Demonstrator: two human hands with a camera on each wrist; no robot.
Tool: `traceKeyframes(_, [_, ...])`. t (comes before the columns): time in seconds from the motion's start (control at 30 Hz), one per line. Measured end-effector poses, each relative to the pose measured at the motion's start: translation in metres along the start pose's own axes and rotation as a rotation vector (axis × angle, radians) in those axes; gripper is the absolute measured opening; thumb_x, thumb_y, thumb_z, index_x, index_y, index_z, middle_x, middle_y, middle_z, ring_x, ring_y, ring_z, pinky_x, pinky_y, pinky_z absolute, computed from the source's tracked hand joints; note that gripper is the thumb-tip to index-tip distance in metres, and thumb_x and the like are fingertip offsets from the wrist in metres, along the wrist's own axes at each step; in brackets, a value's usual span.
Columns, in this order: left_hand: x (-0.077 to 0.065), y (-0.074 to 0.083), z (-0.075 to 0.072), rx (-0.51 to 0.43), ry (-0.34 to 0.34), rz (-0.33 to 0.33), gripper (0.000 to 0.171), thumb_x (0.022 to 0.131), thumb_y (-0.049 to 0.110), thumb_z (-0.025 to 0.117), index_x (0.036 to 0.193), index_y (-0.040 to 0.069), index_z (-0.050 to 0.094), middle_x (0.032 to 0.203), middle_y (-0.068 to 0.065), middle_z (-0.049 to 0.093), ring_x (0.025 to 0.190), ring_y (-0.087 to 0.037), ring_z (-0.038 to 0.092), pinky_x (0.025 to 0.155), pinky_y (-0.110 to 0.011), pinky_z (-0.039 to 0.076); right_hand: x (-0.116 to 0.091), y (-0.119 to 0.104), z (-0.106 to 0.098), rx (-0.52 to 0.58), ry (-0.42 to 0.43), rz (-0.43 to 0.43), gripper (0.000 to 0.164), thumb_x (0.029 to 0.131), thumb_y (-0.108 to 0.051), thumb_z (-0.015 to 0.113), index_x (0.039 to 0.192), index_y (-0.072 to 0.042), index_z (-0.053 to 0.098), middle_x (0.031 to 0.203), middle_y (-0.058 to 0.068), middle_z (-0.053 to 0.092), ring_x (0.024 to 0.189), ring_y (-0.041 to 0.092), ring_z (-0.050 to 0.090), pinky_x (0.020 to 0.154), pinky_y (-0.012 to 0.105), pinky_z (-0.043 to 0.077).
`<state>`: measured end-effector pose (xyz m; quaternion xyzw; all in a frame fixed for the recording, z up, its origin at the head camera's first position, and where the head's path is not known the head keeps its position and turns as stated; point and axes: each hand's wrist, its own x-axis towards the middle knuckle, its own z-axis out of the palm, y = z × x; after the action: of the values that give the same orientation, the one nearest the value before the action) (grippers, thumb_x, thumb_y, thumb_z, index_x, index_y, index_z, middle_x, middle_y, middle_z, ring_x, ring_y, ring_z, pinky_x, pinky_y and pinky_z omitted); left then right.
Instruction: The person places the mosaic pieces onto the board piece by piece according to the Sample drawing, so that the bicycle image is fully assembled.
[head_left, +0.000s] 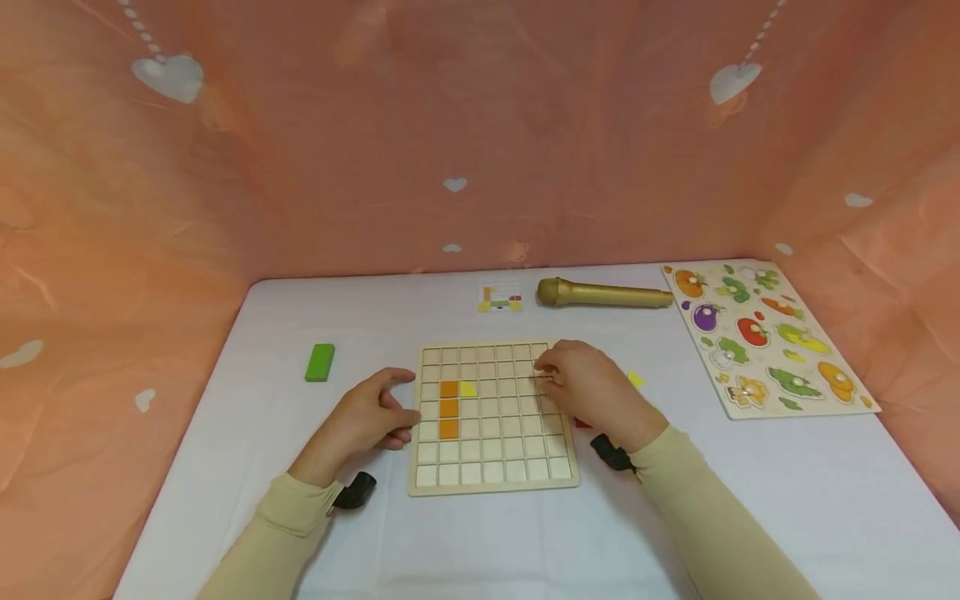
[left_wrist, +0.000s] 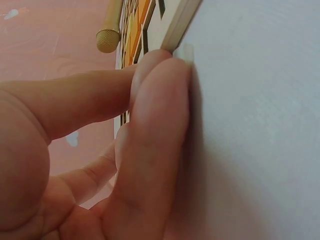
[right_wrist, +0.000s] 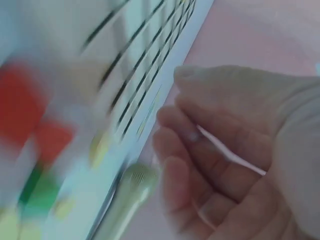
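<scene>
A wooden grid board [head_left: 491, 492] lies flat on the table, with three orange squares [head_left: 448, 408] in a column and a yellow quarter-round piece [head_left: 467, 389] beside the top one. My left hand [head_left: 365, 414] is at the board's left edge, thumb and index finger spread apart and touching the rim. In the left wrist view, fingertips [left_wrist: 162, 85] rest right at the board's edge, low by the table. Over the board's upper right side is my right hand [head_left: 592, 390], fingers loosely bent; the right wrist view shows no piece between those fingers [right_wrist: 172, 145].
A small pattern card [head_left: 499, 298] and a gold microphone [head_left: 611, 295] lie behind the board. Red [right_wrist: 20, 105], green [right_wrist: 42, 195] and yellow pieces are right of the board, partly hidden by the right arm. A green block [head_left: 320, 362] lies left; a vegetable puzzle [head_left: 768, 342], far right.
</scene>
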<state>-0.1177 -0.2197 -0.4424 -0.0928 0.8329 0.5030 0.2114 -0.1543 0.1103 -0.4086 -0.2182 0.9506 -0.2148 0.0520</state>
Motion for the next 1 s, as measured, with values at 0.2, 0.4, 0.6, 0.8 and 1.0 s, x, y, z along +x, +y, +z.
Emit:
traceKeyframes(0.2, [-0.002,-0.001,-0.003,-0.006,-0.001,0.005,0.068,0.095,0.008,0.082,0.155,0.014,0.051,0.097,-0.014,0.064,0.071,-0.018,0.075,0.068,-0.031,0.068,-0.023,0.039,-0.018,-0.032,-0.02,0.07,0.021,0.098,-0.011,0.079,0.118,-0.005,0.08,0.11,0.005,0.076,0.102,0.023,0.07,0.095,0.048,0.064])
traceKeyframes(0.4, [-0.001,-0.001,-0.003,-0.004,-0.001,0.003,0.068,0.095,0.008,0.082,0.155,0.014,0.051,0.097,-0.014,0.063,0.071,-0.018,0.075,0.069,-0.031,0.068,-0.042,0.066,-0.027,-0.08,-0.023,0.088,0.02,0.096,-0.004,0.079,0.116,-0.003,0.08,0.117,0.011,0.076,0.109,0.031,0.07,0.101,0.055,0.062])
traceKeyframes(0.6, [-0.001,-0.001,-0.004,0.008,0.006,0.002,0.067,0.095,0.008,0.082,0.155,0.014,0.051,0.097,-0.014,0.063,0.071,-0.018,0.075,0.068,-0.031,0.068,-0.048,0.077,-0.024,-0.096,-0.009,0.042,0.019,0.096,-0.002,0.078,0.115,-0.004,0.08,0.119,0.011,0.076,0.117,0.035,0.069,0.106,0.058,0.059])
traceKeyframes(0.8, [-0.002,0.0,-0.002,-0.001,-0.005,0.012,0.067,0.096,0.008,0.081,0.155,0.013,0.051,0.097,-0.014,0.064,0.071,-0.018,0.075,0.067,-0.03,0.067,-0.045,0.08,-0.019,-0.087,-0.02,0.074,0.02,0.097,-0.003,0.077,0.117,-0.005,0.08,0.119,0.01,0.077,0.116,0.032,0.068,0.105,0.056,0.06])
traceKeyframes(1.0, [-0.001,0.001,0.0,0.002,-0.005,0.007,0.068,0.095,0.008,0.082,0.155,0.014,0.051,0.096,-0.014,0.064,0.07,-0.019,0.075,0.067,-0.03,0.067,-0.045,0.082,-0.017,-0.097,-0.013,0.075,0.019,0.096,-0.003,0.079,0.114,-0.007,0.081,0.117,0.007,0.078,0.114,0.029,0.068,0.104,0.054,0.061])
